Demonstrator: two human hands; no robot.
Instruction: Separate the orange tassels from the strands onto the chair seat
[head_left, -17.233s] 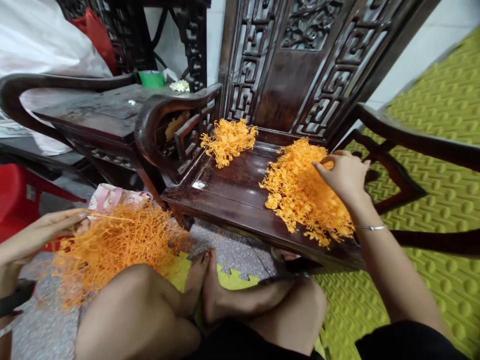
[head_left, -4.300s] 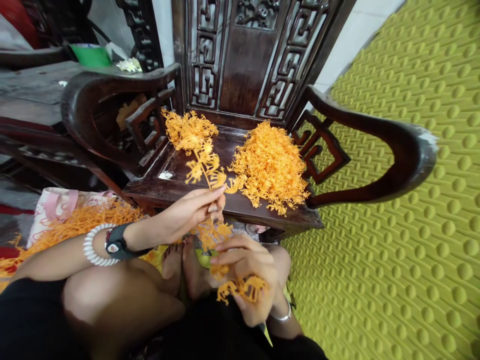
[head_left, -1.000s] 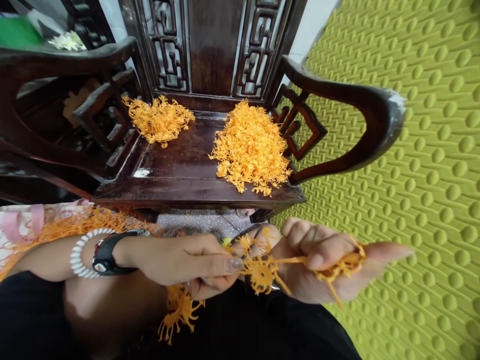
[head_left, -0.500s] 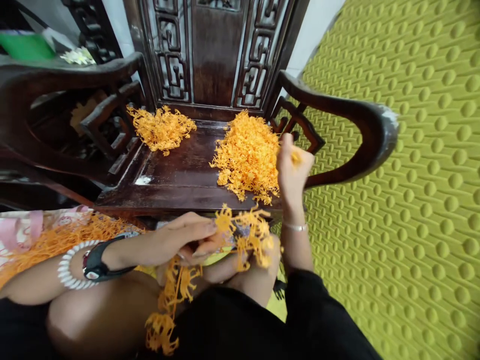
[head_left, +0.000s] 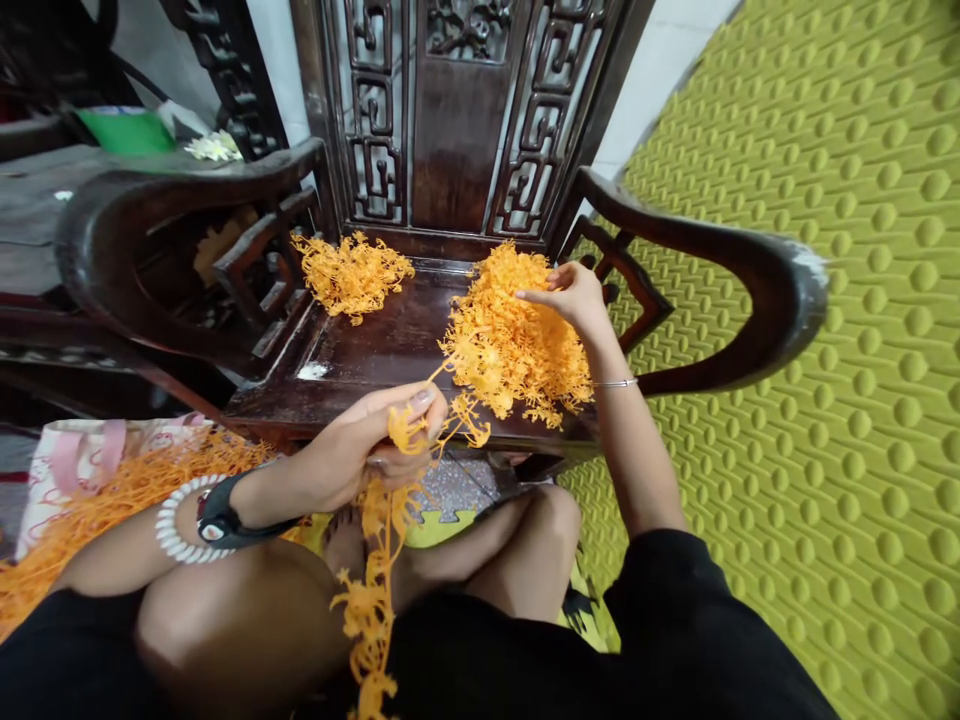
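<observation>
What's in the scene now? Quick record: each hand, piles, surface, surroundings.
left hand: closed on an orange strand, part of it hanging below
right hand: at the larger orange pile, thumb and fingers apart; contact unclear
smaller orange pile: other side of the seat, separate
surface: dark wooden chair, carved back
beside chair: bag with pink handles, loose orange strands next to it
background: green container

orange strand [head_left: 367, 605]: frilly, dangling | orange heap [head_left: 510, 350]: loose, on seat [head_left: 375, 350]
</observation>
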